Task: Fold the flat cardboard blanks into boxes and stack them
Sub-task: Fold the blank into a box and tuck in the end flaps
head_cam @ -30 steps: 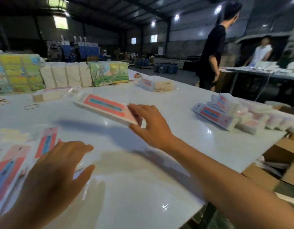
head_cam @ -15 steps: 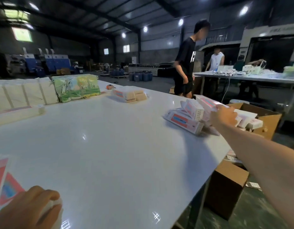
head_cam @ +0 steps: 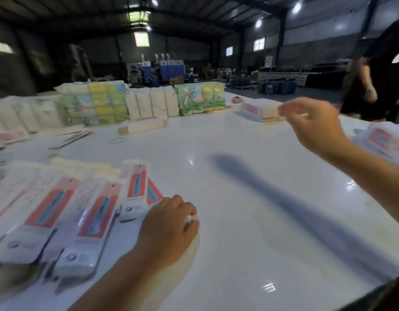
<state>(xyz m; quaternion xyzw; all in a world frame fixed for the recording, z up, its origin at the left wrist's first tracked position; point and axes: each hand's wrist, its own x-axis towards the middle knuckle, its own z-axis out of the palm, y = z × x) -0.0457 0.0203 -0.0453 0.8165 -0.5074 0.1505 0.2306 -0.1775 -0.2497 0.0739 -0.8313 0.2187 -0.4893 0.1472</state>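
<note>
Several flat white blanks with red and blue print lie fanned at the table's left, such as one blank (head_cam: 49, 208) and its neighbour (head_cam: 97, 213). My left hand (head_cam: 169, 227) rests on the table with its fingers curled round the corner of the rightmost blank (head_cam: 135, 187); a bit of white shows between the knuckles. My right hand (head_cam: 312, 124) hangs blurred in the air over the table's right side, fingers loosely bent, holding nothing. Folded boxes lie in a blurred pile (head_cam: 380, 138) at the right edge. Another small stack of boxes (head_cam: 259, 112) sits farther back.
Along the back of the white table (head_cam: 238, 198) stand wrapped bundles: colourful packs (head_cam: 104, 102), (head_cam: 200, 97) and white ones (head_cam: 153, 104). A long box (head_cam: 142, 126) and a rubber band (head_cam: 117, 140) lie mid-table. A person in black (head_cam: 386, 75) stands at the far right.
My right hand has left the box pile at the right and come back empty over the table. The view has swung left, showing the flat blanks again under my left hand.
</note>
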